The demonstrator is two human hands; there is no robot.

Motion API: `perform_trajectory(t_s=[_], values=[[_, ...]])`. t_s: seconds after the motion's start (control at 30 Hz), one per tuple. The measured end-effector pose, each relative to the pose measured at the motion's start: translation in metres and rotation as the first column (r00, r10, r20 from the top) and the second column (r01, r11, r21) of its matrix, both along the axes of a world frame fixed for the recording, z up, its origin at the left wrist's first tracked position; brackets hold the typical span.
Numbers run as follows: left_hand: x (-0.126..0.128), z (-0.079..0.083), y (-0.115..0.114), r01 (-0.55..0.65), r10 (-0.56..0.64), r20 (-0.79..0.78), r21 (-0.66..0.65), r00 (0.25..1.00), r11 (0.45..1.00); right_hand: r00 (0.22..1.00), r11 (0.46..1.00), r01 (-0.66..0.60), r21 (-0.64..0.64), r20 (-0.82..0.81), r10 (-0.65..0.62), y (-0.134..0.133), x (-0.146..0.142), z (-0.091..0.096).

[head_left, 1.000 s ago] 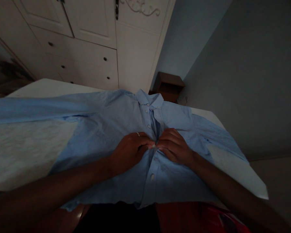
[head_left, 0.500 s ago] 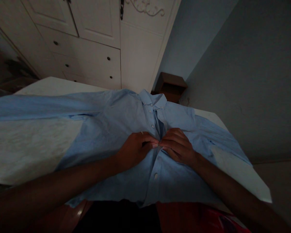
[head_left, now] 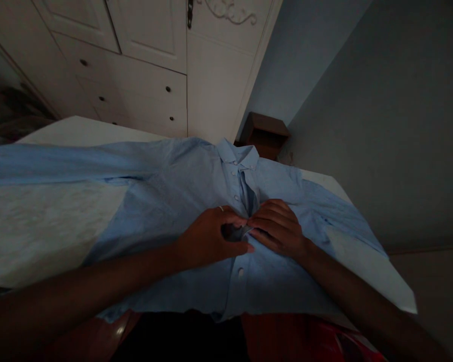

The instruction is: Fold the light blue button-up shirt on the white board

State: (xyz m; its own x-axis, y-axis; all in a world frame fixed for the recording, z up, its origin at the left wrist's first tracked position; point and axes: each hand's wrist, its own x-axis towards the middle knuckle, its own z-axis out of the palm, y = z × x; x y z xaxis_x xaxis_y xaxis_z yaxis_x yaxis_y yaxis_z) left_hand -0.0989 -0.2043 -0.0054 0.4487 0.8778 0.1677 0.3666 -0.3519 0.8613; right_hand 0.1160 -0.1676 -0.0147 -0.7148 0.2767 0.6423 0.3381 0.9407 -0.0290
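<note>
A light blue button-up shirt (head_left: 166, 201) lies front up on a white surface (head_left: 41, 226), collar pointing away from me and sleeves spread to both sides. My left hand (head_left: 207, 239), with a ring on one finger, pinches the left edge of the button placket at mid-chest. My right hand (head_left: 279, 229) pinches the opposite placket edge, fingertips meeting those of my left hand. The placket gapes open just above my hands. A white button (head_left: 241, 272) shows fastened below them.
White cupboards with drawers and small dark knobs (head_left: 143, 85) stand behind the surface. A brown wooden stand (head_left: 266, 133) sits in the corner beyond the collar. A grey wall (head_left: 381, 125) rises on the right. Red fabric (head_left: 287, 337) shows at the near edge.
My left thumb has moved down and out, lifting the placket edge so a small gap shows under my fingers. Both hands stay at the same mid-chest spot.
</note>
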Motion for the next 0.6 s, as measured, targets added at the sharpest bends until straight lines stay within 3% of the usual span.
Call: perform_trajectory(t_s=[0.27, 0.6], values=[[0.008, -0.01, -0.001, -0.082, 0.087, -0.071, 0.078, 0.994, 0.994, 0.995, 0.994, 0.092, 0.054, 0.026, -0.094, -0.001, -0.005, 0.0], [0.009, -0.014, 0.002, -0.028, 0.037, -0.074, 0.126, 0.997, 0.992, 0.988, 0.991, 0.132, 0.008, 0.075, -0.133, -0.002, -0.01, -0.003]])
